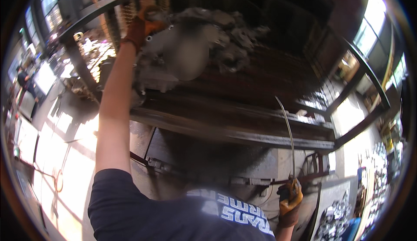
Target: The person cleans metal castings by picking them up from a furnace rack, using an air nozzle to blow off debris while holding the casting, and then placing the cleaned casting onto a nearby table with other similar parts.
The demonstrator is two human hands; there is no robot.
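My left arm stretches forward, and my left hand [145,26], in an orange-brown work glove, reaches to the left end of a heap of grey metal parts [234,36]. Its fingers are smeared by motion and partly lost against the parts, so what they grip cannot be told. A rounded, pale grey piece [186,56] is blurred at the front of the heap. Low on the right, my right hand [291,197], gloved in yellow-orange and black, is closed around the lower end of a thin, curved rod [289,130], which points up and forward.
The heap sits inside a dark metal frame [195,130] with a long front beam and raised side rails. At the lower right stands a bin [334,215] of small shiny metal parts. Another person [26,82] is far off at the left, beside a sunlit floor [65,154].
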